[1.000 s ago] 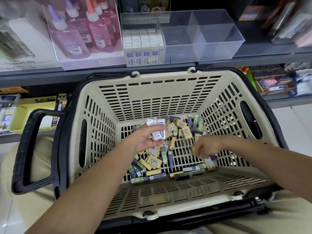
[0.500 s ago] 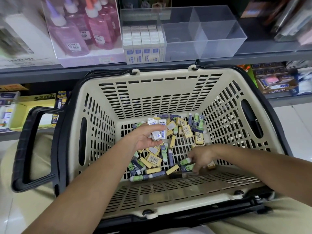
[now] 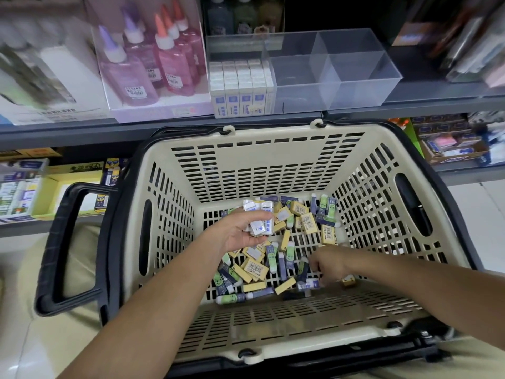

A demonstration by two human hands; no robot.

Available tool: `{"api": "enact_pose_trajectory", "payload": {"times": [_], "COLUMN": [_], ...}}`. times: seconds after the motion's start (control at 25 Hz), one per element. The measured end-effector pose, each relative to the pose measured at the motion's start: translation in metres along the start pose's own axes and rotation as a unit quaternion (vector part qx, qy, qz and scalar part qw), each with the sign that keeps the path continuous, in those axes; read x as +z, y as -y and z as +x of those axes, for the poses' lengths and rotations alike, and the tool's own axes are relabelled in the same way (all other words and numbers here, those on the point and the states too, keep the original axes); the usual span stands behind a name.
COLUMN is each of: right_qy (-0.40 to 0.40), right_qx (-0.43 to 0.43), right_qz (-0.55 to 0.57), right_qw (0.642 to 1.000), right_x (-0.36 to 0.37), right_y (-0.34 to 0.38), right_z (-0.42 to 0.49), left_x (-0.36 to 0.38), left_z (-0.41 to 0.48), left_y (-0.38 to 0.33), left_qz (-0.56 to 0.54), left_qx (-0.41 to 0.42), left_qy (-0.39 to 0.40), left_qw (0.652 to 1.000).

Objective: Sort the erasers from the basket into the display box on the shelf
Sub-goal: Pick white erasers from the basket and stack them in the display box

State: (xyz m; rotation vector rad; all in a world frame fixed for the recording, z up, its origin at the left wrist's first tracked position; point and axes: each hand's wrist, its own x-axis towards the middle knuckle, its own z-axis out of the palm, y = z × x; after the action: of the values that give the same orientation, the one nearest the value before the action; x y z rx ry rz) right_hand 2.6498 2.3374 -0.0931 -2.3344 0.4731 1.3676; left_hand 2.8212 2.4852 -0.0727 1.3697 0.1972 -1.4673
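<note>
A cream basket [image 3: 273, 160] with a black rim holds a heap of loose erasers [image 3: 254, 269] in yellow, green and dark blue sleeves. My left hand [image 3: 240, 231] is over the heap, palm up, and holds a bunch of white erasers [image 3: 259, 222] with blue labels. My right hand [image 3: 328, 265] is low at the basket's near right and pinches a white-and-blue eraser [image 3: 310, 283] on the floor of the basket. On the shelf above stands the clear display box [image 3: 355, 77]; its left compartment is packed with upright white erasers [image 3: 240, 86].
Pink and purple glue bottles [image 3: 153, 58] stand in a box left of the display box. The basket's black handle [image 3: 71, 242] hangs to the left. Lower shelves hold a yellow box [image 3: 68, 181] and stationery packs [image 3: 453, 146].
My right hand has moved from the basket's middle right down toward its near edge and reached onto an eraser there. My left hand has stayed in place with its bunch of white erasers.
</note>
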Motion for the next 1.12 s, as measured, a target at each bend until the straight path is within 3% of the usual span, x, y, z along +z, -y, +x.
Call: {"api": "enact_pose_trajectory", "payload": {"times": [0.16,0.28,0.44,0.68,0.8,0.96,1.12], "right_qy": [0.039,0.012,0.064,0.064,-0.002,-0.098,-0.134], "right_qx": [-0.019,-0.004,0.005,-0.028,-0.068,-0.127,-0.185], "right_qz": [0.003,-0.02,0.023,0.085,0.121,0.27,0.406], "right_qw": [0.999,1.0,0.998,0.994,0.99,0.949,0.885], "right_x": [0.006,0.005,0.006,-0.003,-0.03,-0.078,-0.109], "right_y": [0.002,0.003,-0.005,0.002,0.008,0.009,0.016], "right_z": [0.002,0.004,0.008,-0.002,-0.016,-0.048,-0.076], "left_x": [-0.001,-0.003,-0.004,-0.001,0.004,0.018,0.016], "left_z": [-0.002,-0.003,-0.004,-0.01,-0.016,-0.036,-0.068], "left_y": [-0.002,-0.003,-0.005,-0.009,-0.02,-0.053,-0.097], "left_qz": [0.004,0.008,0.01,0.006,0.046,0.17,0.159], "left_qx": [0.012,0.015,0.019,0.023,0.031,0.057,0.132], "left_qy": [-0.005,-0.002,-0.004,0.004,-0.015,-0.002,0.01], "left_qw": [1.0,1.0,1.0,1.0,0.998,0.984,0.978]}}
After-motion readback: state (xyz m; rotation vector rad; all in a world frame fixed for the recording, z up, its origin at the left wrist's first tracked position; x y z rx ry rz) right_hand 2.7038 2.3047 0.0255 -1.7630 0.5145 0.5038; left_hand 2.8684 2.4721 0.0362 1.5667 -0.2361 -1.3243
